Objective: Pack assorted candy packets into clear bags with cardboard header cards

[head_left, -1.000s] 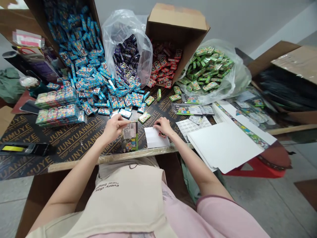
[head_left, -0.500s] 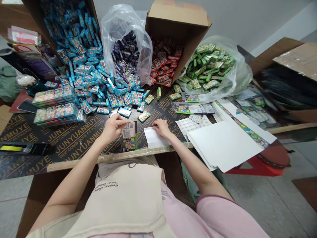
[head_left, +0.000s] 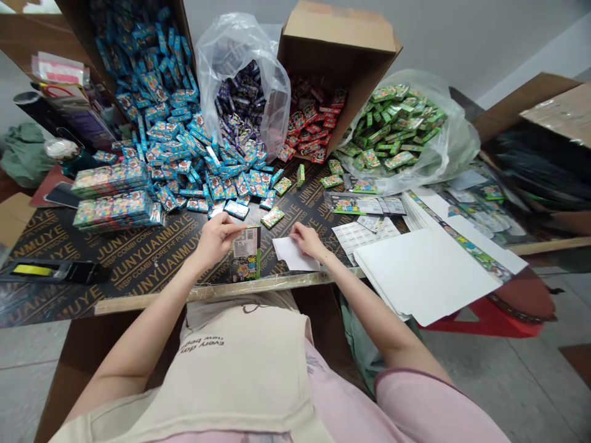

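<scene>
My left hand [head_left: 217, 237] is near the middle of the frame, thumb and fingers pinched together on the top edge of a dark packet [head_left: 246, 255], which lies printed side up on the bench [head_left: 138, 264] close to its front edge. Just right of centre, my right hand [head_left: 307, 240] has its thumb and fingers closed on the upper edge of a piece of white paper [head_left: 293, 255]; the paper lies beside the packet, a gap of dark board between them, and I cannot tell what, if anything, is under my palm. A little above the packet and paper sits a single green box [head_left: 272, 217], tilted on the board. From the upper left down toward the middle spills a big heap of blue boxes [head_left: 184, 141], and next to it purple boxes [head_left: 240, 107] fill a clear bag [head_left: 277, 123]. At upper centre, red boxes [head_left: 314, 126] lie in a cardboard carton [head_left: 341, 31] tipped on its side, and to their right are green boxes [head_left: 392, 126] in another clear plastic bag. At the left I have wrapped stacks [head_left: 115, 209], with a tape dispenser [head_left: 50, 271] below them. Right of my right hand are a printed sheet [head_left: 353, 240] and, overlapping it, large white cards [head_left: 425, 271] that jut past the bench edge.
</scene>
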`<act>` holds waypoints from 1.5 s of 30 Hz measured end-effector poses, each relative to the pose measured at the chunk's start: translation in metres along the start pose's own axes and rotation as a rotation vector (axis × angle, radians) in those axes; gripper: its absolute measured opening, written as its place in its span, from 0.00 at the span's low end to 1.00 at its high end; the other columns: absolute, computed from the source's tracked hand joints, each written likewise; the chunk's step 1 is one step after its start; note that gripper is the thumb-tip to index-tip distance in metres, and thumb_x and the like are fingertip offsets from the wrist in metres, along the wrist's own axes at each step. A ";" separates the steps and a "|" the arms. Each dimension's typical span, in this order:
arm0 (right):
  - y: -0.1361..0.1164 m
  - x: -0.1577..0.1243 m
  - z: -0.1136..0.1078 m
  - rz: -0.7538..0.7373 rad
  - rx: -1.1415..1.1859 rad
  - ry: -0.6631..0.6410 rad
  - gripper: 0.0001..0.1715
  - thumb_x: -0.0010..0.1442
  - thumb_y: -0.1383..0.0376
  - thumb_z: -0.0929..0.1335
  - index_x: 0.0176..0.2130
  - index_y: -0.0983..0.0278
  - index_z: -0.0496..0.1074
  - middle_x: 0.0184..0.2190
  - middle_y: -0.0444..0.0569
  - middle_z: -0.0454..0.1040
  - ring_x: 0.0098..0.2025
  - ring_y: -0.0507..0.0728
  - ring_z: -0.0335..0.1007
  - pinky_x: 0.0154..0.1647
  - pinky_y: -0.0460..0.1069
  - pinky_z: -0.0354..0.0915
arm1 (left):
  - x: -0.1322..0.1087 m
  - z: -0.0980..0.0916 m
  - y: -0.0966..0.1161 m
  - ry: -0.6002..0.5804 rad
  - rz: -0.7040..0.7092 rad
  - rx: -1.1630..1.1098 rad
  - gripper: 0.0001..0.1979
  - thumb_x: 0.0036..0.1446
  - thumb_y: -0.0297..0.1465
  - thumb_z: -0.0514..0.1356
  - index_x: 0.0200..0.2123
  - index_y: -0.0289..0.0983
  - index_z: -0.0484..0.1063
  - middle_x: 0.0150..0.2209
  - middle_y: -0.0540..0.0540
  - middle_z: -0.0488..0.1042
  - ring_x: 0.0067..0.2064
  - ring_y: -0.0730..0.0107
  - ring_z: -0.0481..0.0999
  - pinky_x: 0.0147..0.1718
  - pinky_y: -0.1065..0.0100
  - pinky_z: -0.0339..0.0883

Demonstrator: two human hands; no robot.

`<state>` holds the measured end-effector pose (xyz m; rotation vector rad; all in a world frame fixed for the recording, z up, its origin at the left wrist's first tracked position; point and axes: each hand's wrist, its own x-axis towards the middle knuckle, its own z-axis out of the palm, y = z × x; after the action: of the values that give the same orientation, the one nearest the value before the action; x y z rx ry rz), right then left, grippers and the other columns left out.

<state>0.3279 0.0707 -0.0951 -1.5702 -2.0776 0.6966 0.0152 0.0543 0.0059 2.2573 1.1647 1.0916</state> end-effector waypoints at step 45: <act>0.008 0.007 -0.023 0.119 -0.310 -0.049 0.02 0.53 0.66 0.72 0.31 0.62 0.77 0.38 0.54 0.71 0.45 0.63 0.59 0.42 0.54 0.50 | -0.055 -0.017 -0.059 -0.460 -0.175 0.496 0.25 0.49 0.34 0.66 0.53 0.41 0.70 0.57 0.36 0.66 0.60 0.41 0.61 0.59 0.35 0.41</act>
<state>0.3461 0.0827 -0.0826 -1.8734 -2.2256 0.4727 -0.0487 0.0438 -0.0458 2.5045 1.4996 0.1980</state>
